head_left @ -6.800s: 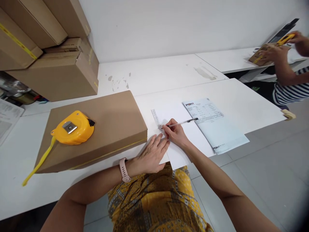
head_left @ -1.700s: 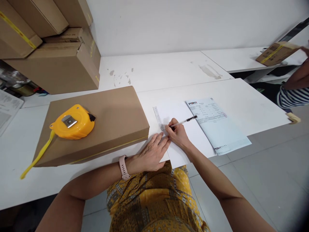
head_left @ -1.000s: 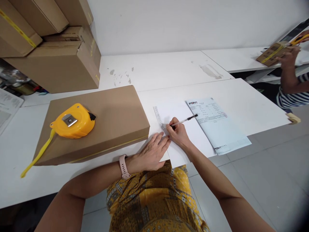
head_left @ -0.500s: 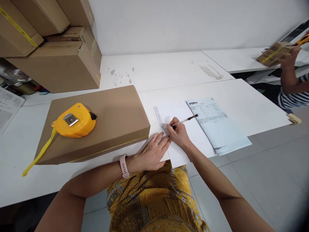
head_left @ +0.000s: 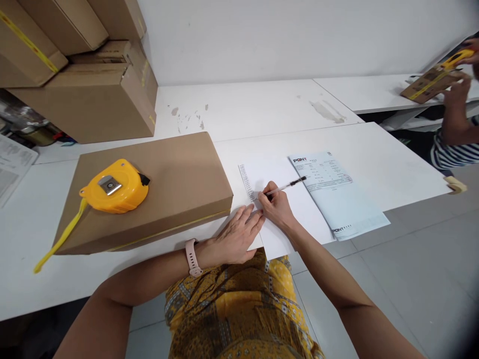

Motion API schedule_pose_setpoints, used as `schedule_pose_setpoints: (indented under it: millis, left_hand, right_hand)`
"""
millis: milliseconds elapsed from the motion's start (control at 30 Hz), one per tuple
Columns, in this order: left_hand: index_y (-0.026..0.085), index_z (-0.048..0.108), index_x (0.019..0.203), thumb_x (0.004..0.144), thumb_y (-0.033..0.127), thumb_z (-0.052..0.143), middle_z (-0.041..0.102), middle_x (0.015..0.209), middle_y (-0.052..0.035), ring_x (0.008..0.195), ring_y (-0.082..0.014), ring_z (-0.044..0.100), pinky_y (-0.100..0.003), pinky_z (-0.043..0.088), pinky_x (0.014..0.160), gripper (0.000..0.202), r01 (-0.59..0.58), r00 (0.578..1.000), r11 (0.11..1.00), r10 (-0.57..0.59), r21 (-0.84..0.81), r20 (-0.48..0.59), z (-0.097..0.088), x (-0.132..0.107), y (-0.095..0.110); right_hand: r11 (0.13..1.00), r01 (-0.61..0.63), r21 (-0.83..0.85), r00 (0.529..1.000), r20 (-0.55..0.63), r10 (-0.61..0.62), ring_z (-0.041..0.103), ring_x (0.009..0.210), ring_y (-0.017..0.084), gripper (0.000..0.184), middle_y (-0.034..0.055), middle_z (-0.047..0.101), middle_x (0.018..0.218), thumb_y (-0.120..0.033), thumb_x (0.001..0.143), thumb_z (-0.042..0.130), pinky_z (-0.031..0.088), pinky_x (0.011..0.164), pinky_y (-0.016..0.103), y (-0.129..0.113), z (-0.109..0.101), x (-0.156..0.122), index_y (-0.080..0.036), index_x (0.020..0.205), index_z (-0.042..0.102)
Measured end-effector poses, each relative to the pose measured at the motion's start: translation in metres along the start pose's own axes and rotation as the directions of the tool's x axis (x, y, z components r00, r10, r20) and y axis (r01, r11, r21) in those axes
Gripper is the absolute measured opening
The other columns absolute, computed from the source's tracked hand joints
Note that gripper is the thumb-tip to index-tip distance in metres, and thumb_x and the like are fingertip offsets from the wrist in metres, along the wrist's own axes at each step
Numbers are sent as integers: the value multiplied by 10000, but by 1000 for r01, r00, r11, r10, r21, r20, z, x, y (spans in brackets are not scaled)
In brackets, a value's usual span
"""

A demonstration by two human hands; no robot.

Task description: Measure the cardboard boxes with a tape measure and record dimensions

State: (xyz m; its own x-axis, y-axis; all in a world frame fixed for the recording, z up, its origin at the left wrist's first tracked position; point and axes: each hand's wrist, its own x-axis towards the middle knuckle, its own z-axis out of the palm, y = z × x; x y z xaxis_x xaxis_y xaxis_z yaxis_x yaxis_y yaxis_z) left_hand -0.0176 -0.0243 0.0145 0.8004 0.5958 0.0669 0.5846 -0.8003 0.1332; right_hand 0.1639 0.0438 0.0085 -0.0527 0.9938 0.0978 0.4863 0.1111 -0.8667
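Observation:
My right hand (head_left: pixel 277 205) grips a pen (head_left: pixel 287 186), its tip down on a white sheet of paper (head_left: pixel 309 219) beside a narrow column of small writing. Flat on the table and the sheet's left edge lies my left hand (head_left: pixel 239 235), fingers stretched out, its fingertips close to the right hand. A pale blue printed form (head_left: pixel 337 197) overlaps the sheet on the right. Left of my hands is a closed cardboard box (head_left: pixel 179 174), and a yellow tape measure (head_left: pixel 118 187) rests on top with its strap hanging over the near edge.
Cardboard boxes (head_left: pixel 108 107) are stacked at the back left against the wall. Printed papers (head_left: pixel 13 169) lie at the far left. The white table (head_left: pixel 247 114) has worn patches. At far right, a co-worker's hands (head_left: pixel 457 89) hold a small taped box (head_left: pixel 426 89) and a yellow tool (head_left: pixel 458 57).
My hands and pen stay almost in place. At the far right, the co-worker's hand has shifted slightly right, and the yellow tool now sits over the small box.

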Motion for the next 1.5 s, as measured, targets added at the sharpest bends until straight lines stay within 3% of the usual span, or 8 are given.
schedule_pose_setpoints:
  millis: [300,400,633,800,967,1100,1200,1500]
  left_hand:
    - [7,371,1505,898,432,637,349,1618,-253,1503,-430,287,-557,226,1225,787,34,999,999,-34,-15,40,-15,-4,16]
    - [94,501,1393,951,364,582,503,1527,-209,1460,-343,407,-512,325,1194,524,1,976,1000,-1,-2,-220,-52,-22,27]
    - [220,615,1223,843,304,729,612,1385,-140,1328,-363,539,-559,403,1123,406,564,514,822,-269,84,-815,-151,-91,-15]
    - [160,568,1336,815,473,725,616,1364,-188,1286,-406,556,-565,430,1094,627,791,395,578,-733,-201,-554,-163,-113,-55]
    - [200,590,1287,776,425,745,668,1278,-132,1200,-326,619,-482,466,1063,579,681,311,606,-748,-412,-586,-158,-111,-48]
    - [215,503,1355,771,464,741,712,1168,-95,1038,-265,700,-408,544,933,678,289,513,598,-756,-748,-406,-164,-110,-2]
    - [223,471,1362,770,482,760,708,1183,-102,986,-254,716,-365,557,869,708,143,692,439,-685,-887,-227,-165,-110,37]
    - [241,459,1349,804,450,756,671,1207,-107,1061,-255,676,-347,565,820,655,271,759,369,-650,-889,-38,-155,-129,67]
  right_hand:
    - [953,235,-194,951,-159,-267,568,912,220,248,67,593,1014,-248,974,426,442,818,346,12,-1,9,-240,1112,632]
    - [890,213,-402,950,-128,-286,526,984,254,383,94,593,1032,-113,943,390,432,868,368,23,3,14,-233,1167,675]
    - [799,198,-568,945,-105,-309,498,971,278,589,137,627,1038,57,816,344,414,876,375,30,10,20,-172,1242,681]
    - [861,150,-487,957,-147,-250,507,1022,303,527,166,649,1078,18,830,359,418,893,397,29,11,21,-124,1242,656]
    - [930,146,-336,939,-248,-237,539,1059,302,388,178,654,1108,-128,917,382,434,949,433,11,5,16,-132,1186,661]
    - [959,285,9,896,-358,-263,586,975,240,313,137,658,1112,-320,969,435,470,895,391,-47,-6,-15,-169,1135,654]
    - [874,194,445,975,11,-222,611,831,187,419,73,682,960,-554,972,456,493,743,323,-101,-12,-54,-204,1010,683]
    - [778,-183,601,824,525,-212,541,652,137,592,24,602,731,-775,821,573,436,575,274,-146,2,-108,-188,751,595]
